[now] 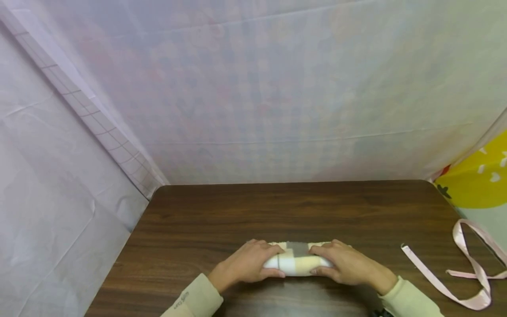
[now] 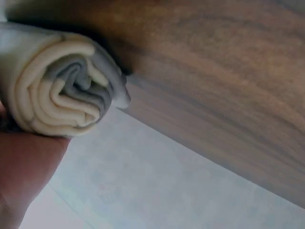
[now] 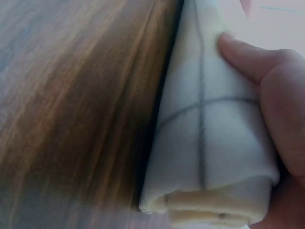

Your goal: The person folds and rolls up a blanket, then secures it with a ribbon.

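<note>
A rolled-up checked cloth [image 1: 295,265] in white, pale yellow and grey lies crosswise near the front of the table. My left hand [image 1: 255,260] grips its left end, thumb along the near side and fingers over the top. At the other end, my right hand [image 1: 345,263] holds the roll in the same way. The left wrist view shows the coiled end of the cloth roll [image 2: 62,95], yellow and grey layers wound together. In the right wrist view, the thumb presses the white side of the roll [image 3: 209,124], which is crossed by dark lines.
A pale pink ribbon [image 1: 431,276] trails in loops at the table's right edge. The dark wooden table [image 1: 293,211] ends at a pale sheet hanging behind it [image 1: 277,97]. White sheeting [image 1: 47,211] hangs on the left, and a yellow patterned cloth [image 1: 475,185] on the right.
</note>
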Demonstrator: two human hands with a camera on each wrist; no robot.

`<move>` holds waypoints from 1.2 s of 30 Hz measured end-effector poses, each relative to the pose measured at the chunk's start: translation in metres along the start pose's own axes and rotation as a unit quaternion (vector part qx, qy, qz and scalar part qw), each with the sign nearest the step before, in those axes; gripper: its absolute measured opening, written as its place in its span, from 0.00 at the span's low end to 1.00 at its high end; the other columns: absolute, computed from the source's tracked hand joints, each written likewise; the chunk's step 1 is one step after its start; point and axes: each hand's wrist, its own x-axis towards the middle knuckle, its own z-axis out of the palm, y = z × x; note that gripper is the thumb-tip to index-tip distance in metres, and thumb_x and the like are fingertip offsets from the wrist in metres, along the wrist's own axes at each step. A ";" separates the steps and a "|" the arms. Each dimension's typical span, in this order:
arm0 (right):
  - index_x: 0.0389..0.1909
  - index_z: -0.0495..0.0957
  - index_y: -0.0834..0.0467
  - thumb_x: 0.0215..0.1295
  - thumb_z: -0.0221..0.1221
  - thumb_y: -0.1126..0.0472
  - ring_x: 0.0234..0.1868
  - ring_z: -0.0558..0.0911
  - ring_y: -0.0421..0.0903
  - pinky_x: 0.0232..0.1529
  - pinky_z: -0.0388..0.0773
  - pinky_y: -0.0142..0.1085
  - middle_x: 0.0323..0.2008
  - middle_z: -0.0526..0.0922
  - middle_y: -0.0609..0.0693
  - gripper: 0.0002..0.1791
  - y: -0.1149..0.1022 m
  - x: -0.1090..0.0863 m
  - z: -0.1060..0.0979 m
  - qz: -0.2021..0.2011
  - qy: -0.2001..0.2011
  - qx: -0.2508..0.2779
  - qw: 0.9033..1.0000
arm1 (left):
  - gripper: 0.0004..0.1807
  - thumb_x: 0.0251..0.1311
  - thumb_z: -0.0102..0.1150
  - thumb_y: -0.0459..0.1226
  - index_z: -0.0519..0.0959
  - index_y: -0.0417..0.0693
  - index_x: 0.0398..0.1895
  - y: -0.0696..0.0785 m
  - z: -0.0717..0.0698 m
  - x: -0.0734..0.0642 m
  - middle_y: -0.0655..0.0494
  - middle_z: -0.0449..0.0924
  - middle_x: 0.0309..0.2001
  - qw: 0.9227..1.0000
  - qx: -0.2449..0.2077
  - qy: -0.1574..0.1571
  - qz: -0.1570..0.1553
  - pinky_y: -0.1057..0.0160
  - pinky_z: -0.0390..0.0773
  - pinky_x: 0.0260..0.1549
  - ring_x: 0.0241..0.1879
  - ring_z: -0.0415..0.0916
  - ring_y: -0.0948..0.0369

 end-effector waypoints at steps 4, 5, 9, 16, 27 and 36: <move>0.50 0.79 0.47 0.68 0.58 0.40 0.37 0.73 0.36 0.37 0.71 0.35 0.40 0.80 0.40 0.18 0.005 0.005 -0.002 -0.001 -0.008 0.042 0.999 | 0.28 0.64 0.53 0.62 0.77 0.56 0.57 -0.005 -0.007 0.009 0.64 0.83 0.46 0.997 -0.064 -0.036 -0.023 0.70 0.73 0.38 0.37 0.73 0.71; 0.47 0.79 0.46 0.68 0.58 0.41 0.35 0.71 0.34 0.36 0.69 0.33 0.37 0.78 0.37 0.16 0.008 0.007 -0.003 -0.003 -0.010 0.054 0.999 | 0.28 0.64 0.52 0.62 0.77 0.56 0.56 -0.007 -0.009 0.012 0.65 0.83 0.44 0.995 -0.081 -0.045 -0.031 0.71 0.73 0.35 0.35 0.72 0.71; 0.37 0.77 0.42 0.68 0.59 0.44 0.27 0.71 0.30 0.29 0.70 0.28 0.27 0.74 0.31 0.07 0.019 0.020 -0.003 -0.013 -0.027 0.122 0.992 | 0.25 0.64 0.52 0.63 0.79 0.59 0.53 -0.017 -0.011 0.021 0.69 0.81 0.38 0.988 -0.126 -0.060 -0.058 0.71 0.73 0.32 0.31 0.72 0.73; 0.31 0.79 0.42 0.67 0.61 0.45 0.26 0.74 0.30 0.30 0.74 0.29 0.25 0.78 0.33 0.08 0.038 0.034 -0.005 0.016 -0.062 0.185 0.981 | 0.28 0.66 0.48 0.63 0.78 0.62 0.60 -0.010 -0.010 0.027 0.65 0.83 0.50 0.997 -0.002 0.019 -0.078 0.58 0.78 0.47 0.46 0.79 0.63; 0.45 0.85 0.54 0.62 0.63 0.40 0.42 0.80 0.46 0.42 0.78 0.45 0.44 0.81 0.49 0.23 0.033 0.034 -0.009 0.029 0.030 -0.002 0.999 | 0.34 0.73 0.28 0.62 0.53 0.66 0.78 0.008 0.012 0.028 0.55 0.67 0.70 0.984 0.155 0.042 -0.072 0.47 0.66 0.65 0.66 0.69 0.55; 0.70 0.66 0.56 0.62 0.58 0.32 0.42 0.80 0.46 0.40 0.78 0.49 0.49 0.80 0.49 0.43 0.013 0.016 0.013 0.025 0.031 -0.118 0.992 | 0.40 0.67 0.30 0.70 0.52 0.67 0.78 0.001 0.015 0.032 0.57 0.69 0.68 0.985 0.155 0.019 -0.069 0.50 0.70 0.61 0.64 0.70 0.54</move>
